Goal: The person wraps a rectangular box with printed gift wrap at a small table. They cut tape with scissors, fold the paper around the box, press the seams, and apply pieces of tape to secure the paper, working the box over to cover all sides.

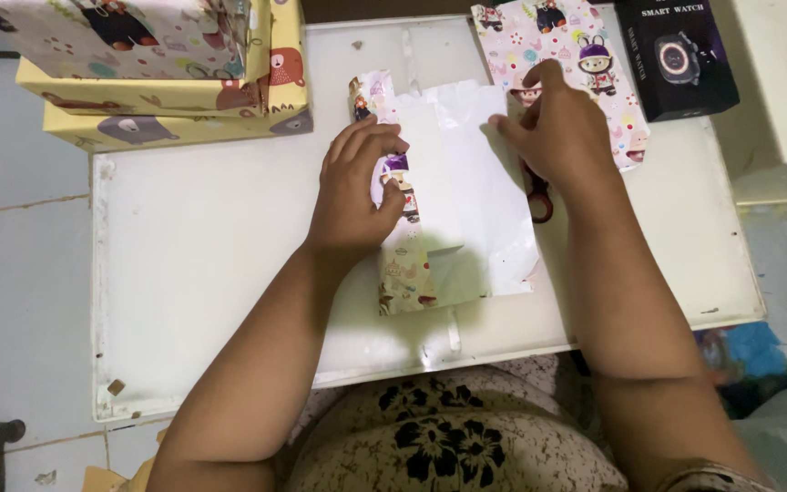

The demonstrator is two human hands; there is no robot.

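A sheet of wrapping paper (466,182) lies white side up in the middle of a small white table (202,264), its left edge folded over so a strip of cartoon print shows. My left hand (352,191) presses on that folded strip with bent fingers. My right hand (562,132) rests on the sheet's right edge, fingertips on the paper. Red-handled scissors (539,200) lie partly hidden under my right wrist.
Wrapped gift boxes (166,82) in yellow and pink cartoon paper are stacked at the table's back left. Another pink printed sheet (585,55) lies at the back right beside a black watch box (680,55). Tiled floor surrounds the table.
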